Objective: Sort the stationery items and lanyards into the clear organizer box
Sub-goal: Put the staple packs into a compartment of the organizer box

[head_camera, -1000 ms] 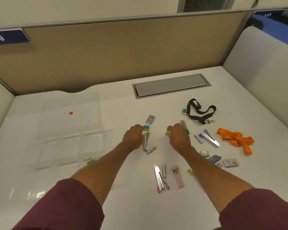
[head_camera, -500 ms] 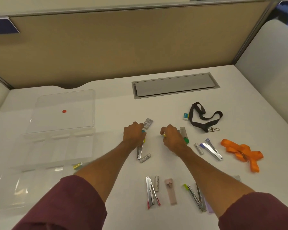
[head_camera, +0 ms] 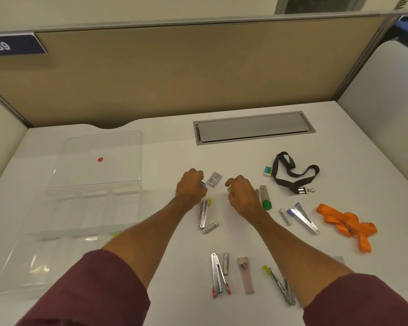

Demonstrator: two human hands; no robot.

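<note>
Head view: both hands work centre frame over the scattered items. Left hand (head_camera: pixel 190 188) is curled round a small blue-edged piece (head_camera: pixel 202 184), mostly hidden under the knuckles; right hand (head_camera: pixel 242 196) pinches a small yellow piece (head_camera: pixel 230 189) at its fingertips; probably one pick per hand to save trips.

Clear organizer box (head_camera: pixel 57 234) sits at left of frame, its lid (head_camera: pixel 118 165) laid back toward upper left so the compartments are open from above; a yellow bit (head_camera: pixel 115 235) shows at its right edge, cannot tell which compartment.

Grey staple box (head_camera: pixel 214 179) lies just above the gap between the hands; green-capped tube (head_camera: pixel 265 196) just beside the right hand; silver clip (head_camera: pixel 204 212) just below the left.

Black lanyard (head_camera: pixel 292 172) and orange lanyard (head_camera: pixel 346 224) are at right, well apart from the box; likely left for last as the bulky things.

Most items lie loose on the desk (head_camera: pixel 163 156); sorting looks early.
</note>
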